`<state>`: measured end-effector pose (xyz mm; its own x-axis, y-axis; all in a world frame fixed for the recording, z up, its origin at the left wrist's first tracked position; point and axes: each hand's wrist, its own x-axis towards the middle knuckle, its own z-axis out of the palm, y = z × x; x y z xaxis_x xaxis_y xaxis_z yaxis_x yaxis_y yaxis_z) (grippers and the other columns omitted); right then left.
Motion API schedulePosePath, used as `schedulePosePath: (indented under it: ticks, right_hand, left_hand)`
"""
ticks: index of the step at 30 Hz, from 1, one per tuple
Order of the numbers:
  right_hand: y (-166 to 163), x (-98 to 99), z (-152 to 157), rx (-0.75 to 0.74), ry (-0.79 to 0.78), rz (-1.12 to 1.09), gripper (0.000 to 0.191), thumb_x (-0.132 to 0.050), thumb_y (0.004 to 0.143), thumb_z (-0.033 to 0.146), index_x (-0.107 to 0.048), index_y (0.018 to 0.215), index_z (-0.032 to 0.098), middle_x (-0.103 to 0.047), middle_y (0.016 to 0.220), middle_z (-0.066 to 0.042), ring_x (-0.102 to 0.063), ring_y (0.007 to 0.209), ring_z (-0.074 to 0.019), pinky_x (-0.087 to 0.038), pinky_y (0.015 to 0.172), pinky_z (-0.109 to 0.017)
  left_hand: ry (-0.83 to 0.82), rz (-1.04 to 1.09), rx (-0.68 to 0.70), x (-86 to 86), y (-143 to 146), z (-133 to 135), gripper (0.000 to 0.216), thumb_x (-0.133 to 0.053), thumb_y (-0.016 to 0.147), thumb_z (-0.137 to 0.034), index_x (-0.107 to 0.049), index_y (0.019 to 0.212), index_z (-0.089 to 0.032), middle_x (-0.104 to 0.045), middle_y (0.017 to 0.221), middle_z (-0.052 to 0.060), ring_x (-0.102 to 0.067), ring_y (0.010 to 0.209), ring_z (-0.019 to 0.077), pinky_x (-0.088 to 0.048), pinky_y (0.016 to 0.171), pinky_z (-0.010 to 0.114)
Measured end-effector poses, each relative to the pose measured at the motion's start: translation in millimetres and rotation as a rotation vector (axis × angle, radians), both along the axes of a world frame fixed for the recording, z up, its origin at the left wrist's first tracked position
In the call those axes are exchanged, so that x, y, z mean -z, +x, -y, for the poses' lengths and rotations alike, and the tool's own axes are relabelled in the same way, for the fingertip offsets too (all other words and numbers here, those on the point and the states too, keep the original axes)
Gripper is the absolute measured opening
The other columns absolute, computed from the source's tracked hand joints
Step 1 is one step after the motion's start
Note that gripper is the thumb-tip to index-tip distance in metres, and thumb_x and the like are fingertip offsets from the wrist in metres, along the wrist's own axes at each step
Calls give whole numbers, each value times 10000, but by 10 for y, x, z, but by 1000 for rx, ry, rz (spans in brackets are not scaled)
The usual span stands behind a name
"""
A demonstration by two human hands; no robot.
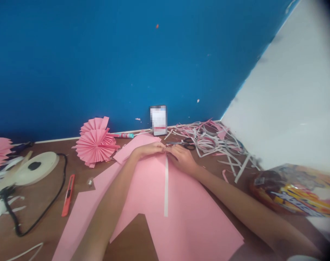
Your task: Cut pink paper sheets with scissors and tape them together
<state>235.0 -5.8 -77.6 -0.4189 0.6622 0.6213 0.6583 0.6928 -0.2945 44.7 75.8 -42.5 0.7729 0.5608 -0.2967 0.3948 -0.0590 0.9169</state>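
Pink paper sheets [143, 181] are spread over the brown table in front of me, overlapping each other. A narrow white strip [166, 195] runs straight down one sheet from my fingertips toward me. My left hand [151, 148] and my right hand [182, 158] meet at the strip's far end, fingers pinched together there. Whether the strip is paper or tape I cannot tell, and its top end is hidden under my fingers. Just beyond my right hand lies a pair of dark-handled scissors [188, 144].
Folded pink paper fans [96, 146] and a glue stick [126, 135] lie at the back left, near a red cutter knife [68, 195] and a corded device [39, 168]. A phone [158, 121] leans on the blue wall. Paper scraps [216, 139] and a snack packet [295, 190] are at right.
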Motion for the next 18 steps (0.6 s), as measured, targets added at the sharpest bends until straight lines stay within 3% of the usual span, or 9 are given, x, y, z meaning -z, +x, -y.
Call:
schedulePosePath:
  ticks: [11,18]
  right_hand:
    - [-17,-17,-3,38,-105,-6,347,-410,920,164,-519,1245,221,-649,1005,-71,-594,927,-182,-466,793,-295]
    - [-35,-52,24,50,-185,41,394,-371,935,171,-465,1308,256,-638,1044,-68,-603,949,-187,-471,806,-296]
  left_hand:
    - [-19,51,49,58,3,-31,163,-569,749,-255,-671,794,-137,-637,836,38,-556,882,170,-390,870,297]
    - [11,83,119,73,31,-47,245,-526,740,-167,-692,919,-145,-669,908,40,-571,893,165,-389,892,303]
